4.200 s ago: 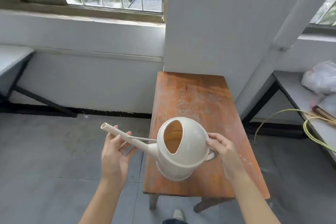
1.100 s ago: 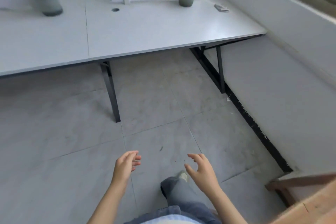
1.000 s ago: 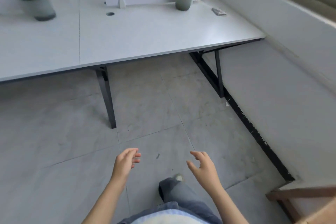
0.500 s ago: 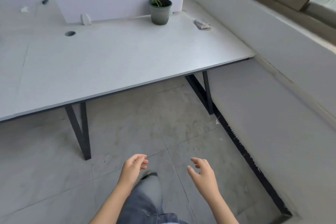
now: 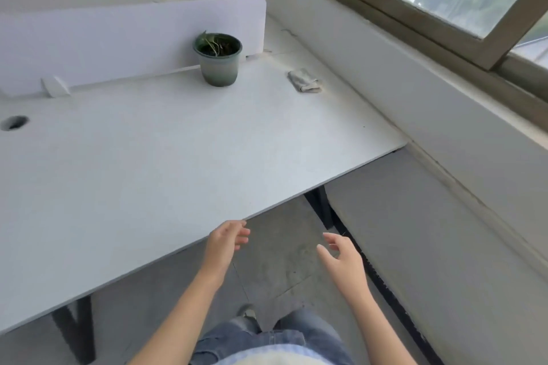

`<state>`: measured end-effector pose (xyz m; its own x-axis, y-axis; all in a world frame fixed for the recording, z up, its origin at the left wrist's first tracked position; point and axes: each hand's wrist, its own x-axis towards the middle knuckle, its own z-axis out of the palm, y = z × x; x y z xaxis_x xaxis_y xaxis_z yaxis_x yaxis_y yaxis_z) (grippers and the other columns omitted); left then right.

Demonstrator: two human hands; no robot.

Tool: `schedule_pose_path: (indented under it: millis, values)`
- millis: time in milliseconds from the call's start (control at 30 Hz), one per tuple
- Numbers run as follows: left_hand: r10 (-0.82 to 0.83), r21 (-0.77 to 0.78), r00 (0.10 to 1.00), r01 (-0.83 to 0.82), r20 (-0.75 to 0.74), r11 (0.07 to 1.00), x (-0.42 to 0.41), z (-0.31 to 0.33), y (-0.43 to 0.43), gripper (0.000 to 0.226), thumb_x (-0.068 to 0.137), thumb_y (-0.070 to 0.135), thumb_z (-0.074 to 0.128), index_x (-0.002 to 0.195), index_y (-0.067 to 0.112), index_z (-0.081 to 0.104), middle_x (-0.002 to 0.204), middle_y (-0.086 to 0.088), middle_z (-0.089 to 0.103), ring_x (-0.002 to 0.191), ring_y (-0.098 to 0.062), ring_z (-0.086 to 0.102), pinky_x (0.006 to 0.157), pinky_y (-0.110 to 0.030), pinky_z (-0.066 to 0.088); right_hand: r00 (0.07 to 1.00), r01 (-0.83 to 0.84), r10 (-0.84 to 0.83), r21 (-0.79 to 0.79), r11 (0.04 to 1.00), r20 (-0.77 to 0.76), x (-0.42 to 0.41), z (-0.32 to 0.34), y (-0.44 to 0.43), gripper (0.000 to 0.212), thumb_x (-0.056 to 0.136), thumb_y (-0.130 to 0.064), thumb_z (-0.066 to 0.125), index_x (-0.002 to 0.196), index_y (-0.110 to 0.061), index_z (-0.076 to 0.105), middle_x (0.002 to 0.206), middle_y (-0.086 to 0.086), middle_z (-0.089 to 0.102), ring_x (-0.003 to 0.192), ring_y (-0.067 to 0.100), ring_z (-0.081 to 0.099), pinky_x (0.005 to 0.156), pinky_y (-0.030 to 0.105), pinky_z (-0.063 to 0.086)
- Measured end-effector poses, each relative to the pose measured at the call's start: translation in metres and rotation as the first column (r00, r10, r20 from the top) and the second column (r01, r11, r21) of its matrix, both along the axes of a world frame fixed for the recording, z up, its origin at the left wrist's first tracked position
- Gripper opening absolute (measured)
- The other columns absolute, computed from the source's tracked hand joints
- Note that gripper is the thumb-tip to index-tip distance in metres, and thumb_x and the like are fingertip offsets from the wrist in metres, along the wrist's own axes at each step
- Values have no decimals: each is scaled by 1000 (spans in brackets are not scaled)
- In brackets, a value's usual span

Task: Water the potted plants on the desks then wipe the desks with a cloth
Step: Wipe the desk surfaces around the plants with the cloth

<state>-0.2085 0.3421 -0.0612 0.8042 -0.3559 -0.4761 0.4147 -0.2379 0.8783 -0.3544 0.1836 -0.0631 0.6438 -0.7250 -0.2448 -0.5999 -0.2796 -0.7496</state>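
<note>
The left hand [image 5: 226, 243] and right hand [image 5: 341, 255] are being held empty, fingers loosely spread, by the counter's [image 5: 148, 172] near edge. The cloth [image 5: 304, 80] is lying far across it, near the potted plant [image 5: 218, 59]. Wiping is seemingly being started, so a long reach for the cloth is being called for.

- Open desk [image 5: 178, 172] surface stretches in front of the potted plant [image 5: 218, 61].
- A divider panel [image 5: 118, 38] stands just behind the potted plant (upright, blocking reach beyond).
- A folded cloth [image 5: 304, 80] lies to its right.
</note>
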Motion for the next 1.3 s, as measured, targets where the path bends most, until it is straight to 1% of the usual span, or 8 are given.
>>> schedule_pose_path:
  millis: [100, 200, 500, 700, 867, 967, 1133, 1300]
  values:
    - [-17, 30, 999, 18, -34, 999, 18, -11, -22, 23, 93, 12, 45, 79, 15, 63, 83, -7, 66, 79, -23, 60, 80, -34, 45, 999, -21, 23, 46, 999, -45, 22, -14, -20, 32, 86, -17, 57, 118, -12, 57, 111, 0, 56, 99, 11, 49, 83, 21, 34]
    - [112, 10, 994, -112, -14, 994, 51, -15, -48, 25, 93, 9, 42, 80, 14, 62, 82, -8, 65, 77, -23, 60, 72, -30, 45, 994, -59, 66, 75, 995, -84, 51, -25, -52, 35, 86, -18, 57, 121, -11, 55, 112, -1, 54, 100, 11, 49, 85, 20, 34]
    - [379, 2, 925, -379, 28, 925, 123, -17, -155, 26, 94, 9, 41, 81, 15, 62, 84, -8, 64, 76, -21, 59, 68, -26, 44, 950, -311, 311, 58, 949, -7, 185, -15, -193, 33, 89, -19, 53, 121, -13, 55, 117, -2, 53, 100, 10, 49, 83, 21, 35]
    - [417, 55, 909, -417, 10, 907, 134, -10, -226, 24, 93, 6, 42, 82, 14, 62, 83, -7, 64, 76, -19, 59, 69, -25, 44, 912, -408, 410, 57, 911, -21, 233, -12, -274, 32, 89, -18, 54, 120, -12, 56, 116, -2, 54, 100, 11, 49, 83, 21, 36]
    - [583, 163, 811, -583, 55, 796, 129, -18, -217, 23, 93, 5, 43, 83, 13, 63, 84, -5, 65, 81, -23, 59, 70, -25, 44, 887, -462, 463, 63, 885, -1, 262, -24, -291, 29, 88, -13, 55, 116, -10, 59, 113, -1, 55, 105, 15, 51, 83, 22, 36]
    - [629, 246, 766, -640, 135, 727, 141, -21, -206, 20, 93, 6, 44, 95, 11, 63, 97, -5, 64, 98, -24, 56, 81, -28, 41, 887, -462, 461, 57, 885, 16, 286, -26, -297, 28, 87, -12, 55, 115, -10, 59, 111, -1, 54, 112, 20, 51, 83, 24, 37]
    - [434, 542, 796, -605, 422, 583, 177, -40, -184, 33, 90, 4, 48, 121, 2, 56, 131, -12, 52, 128, -28, 36, 105, -38, 32, 888, -455, 459, -114, 883, 17, 355, -16, -323, 34, 87, -14, 55, 120, -6, 56, 128, 11, 51, 124, 26, 39, 85, 20, 30]
    - [212, 763, 884, -467, 417, 447, 209, -62, -178, 44, 88, 11, 52, 131, 1, 49, 144, -20, 40, 136, -38, 30, 107, -49, 26, 911, -412, 401, -294, 863, -101, 439, -17, -353, 43, 86, -22, 54, 128, -10, 50, 139, 19, 42, 129, 37, 33, 102, 45, 30]
